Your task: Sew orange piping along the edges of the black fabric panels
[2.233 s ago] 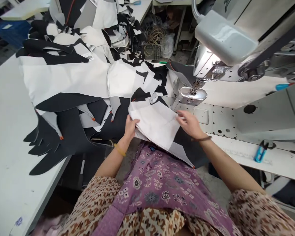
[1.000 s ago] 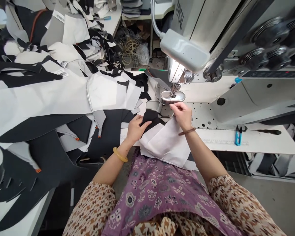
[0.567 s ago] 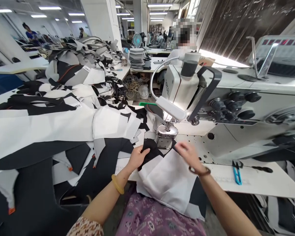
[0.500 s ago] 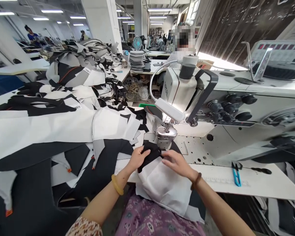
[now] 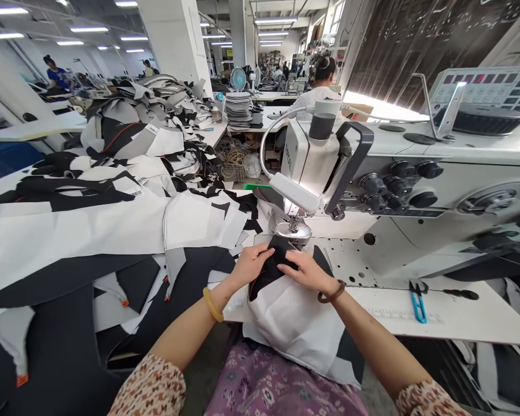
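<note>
Black and white fabric (image 5: 294, 323) runs from my lap up to the sewing machine (image 5: 314, 150). Its black end lies at the presser foot (image 5: 293, 231), under the machine's head. With thumb and fingers closed, my left hand (image 5: 253, 263) pinches the left edge of the black part. My right hand (image 5: 305, 270) holds the same black part from the right, fingers bent over it and thumb stretched toward the left hand. The needle itself is too small to make out.
Blue-handled thread snips (image 5: 418, 301) lie on the machine table at the right. White and black cut pieces (image 5: 112, 225) cover the left side, with a taller heap (image 5: 143, 110) behind. A co-worker (image 5: 323, 81) sits beyond the machine.
Both hands have shifted slightly up with the fabric, and its black end now reaches closer to the presser foot. My view has turned a little, showing more of the right sleeve.
</note>
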`<state>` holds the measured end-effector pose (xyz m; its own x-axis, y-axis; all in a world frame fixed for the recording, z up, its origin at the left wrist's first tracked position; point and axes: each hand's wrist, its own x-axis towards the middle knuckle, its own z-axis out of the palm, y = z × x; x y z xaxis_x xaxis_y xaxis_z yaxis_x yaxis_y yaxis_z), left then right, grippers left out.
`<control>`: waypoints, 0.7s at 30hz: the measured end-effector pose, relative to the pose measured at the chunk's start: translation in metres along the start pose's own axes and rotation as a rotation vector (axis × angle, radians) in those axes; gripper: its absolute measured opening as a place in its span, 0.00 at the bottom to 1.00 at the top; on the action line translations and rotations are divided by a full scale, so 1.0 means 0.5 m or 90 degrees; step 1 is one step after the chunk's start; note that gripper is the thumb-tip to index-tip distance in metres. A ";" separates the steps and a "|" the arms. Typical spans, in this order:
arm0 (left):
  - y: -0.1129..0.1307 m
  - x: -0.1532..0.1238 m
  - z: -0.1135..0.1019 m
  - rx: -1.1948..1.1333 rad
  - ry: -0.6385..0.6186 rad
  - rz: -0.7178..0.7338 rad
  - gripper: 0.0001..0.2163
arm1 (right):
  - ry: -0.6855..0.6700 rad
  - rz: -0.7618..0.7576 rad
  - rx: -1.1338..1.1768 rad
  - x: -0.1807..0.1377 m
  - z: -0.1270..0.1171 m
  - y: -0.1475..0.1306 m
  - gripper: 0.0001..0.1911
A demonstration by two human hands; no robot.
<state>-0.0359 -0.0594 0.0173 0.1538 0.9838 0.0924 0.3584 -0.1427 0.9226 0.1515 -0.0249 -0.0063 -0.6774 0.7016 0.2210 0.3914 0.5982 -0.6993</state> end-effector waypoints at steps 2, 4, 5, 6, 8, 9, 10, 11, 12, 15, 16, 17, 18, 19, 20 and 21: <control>-0.004 0.014 -0.001 0.014 0.043 0.018 0.13 | -0.009 -0.029 -0.133 0.007 -0.021 -0.006 0.19; -0.004 0.035 -0.010 0.018 0.078 0.038 0.12 | -0.010 -0.014 -0.191 0.022 -0.038 -0.017 0.18; -0.002 0.050 -0.017 0.019 0.092 0.043 0.11 | -0.002 0.011 -0.201 0.033 -0.044 -0.025 0.17; 0.000 0.067 -0.026 0.017 0.100 0.042 0.11 | 0.009 0.044 -0.203 0.046 -0.048 -0.032 0.16; 0.000 0.109 -0.041 0.010 0.125 0.035 0.13 | 0.044 0.107 -0.196 0.073 -0.050 -0.042 0.16; -0.005 0.133 -0.045 0.005 0.136 0.048 0.15 | 0.064 0.137 -0.195 0.085 -0.049 -0.045 0.15; -0.014 0.155 -0.045 -0.003 0.133 0.105 0.18 | 0.090 0.175 -0.214 0.095 -0.047 -0.045 0.15; -0.025 0.175 -0.041 -0.010 0.119 0.141 0.19 | 0.110 0.213 -0.232 0.101 -0.045 -0.043 0.16; -0.039 0.192 -0.034 -0.009 0.095 0.147 0.20 | 0.125 0.246 -0.248 0.103 -0.042 -0.040 0.16; -0.073 0.212 -0.007 0.041 0.050 0.110 0.20 | 0.149 0.317 -0.277 0.091 -0.037 -0.033 0.18; -0.079 0.210 -0.002 0.076 0.061 0.101 0.21 | 0.154 0.331 -0.275 0.084 -0.037 -0.032 0.19; -0.081 0.207 0.000 0.124 0.081 0.106 0.21 | 0.159 0.343 -0.270 0.078 -0.037 -0.031 0.19; -0.079 0.202 -0.003 0.183 0.099 0.130 0.22 | 0.166 0.353 -0.260 0.072 -0.038 -0.030 0.19; -0.075 0.198 -0.011 0.248 0.097 0.174 0.22 | 0.172 0.357 -0.246 0.068 -0.038 -0.029 0.20; -0.070 0.196 -0.023 0.316 0.058 0.235 0.21 | 0.176 0.354 -0.230 0.065 -0.038 -0.028 0.20; -0.064 0.195 -0.037 0.379 -0.019 0.304 0.19 | 0.179 0.349 -0.219 0.062 -0.038 -0.026 0.20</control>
<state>-0.0493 0.0432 0.0037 0.4390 0.7980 0.4130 0.6809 -0.5953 0.4265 0.1373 -0.0034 0.0227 -0.1576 0.9825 0.0988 0.8362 0.1860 -0.5160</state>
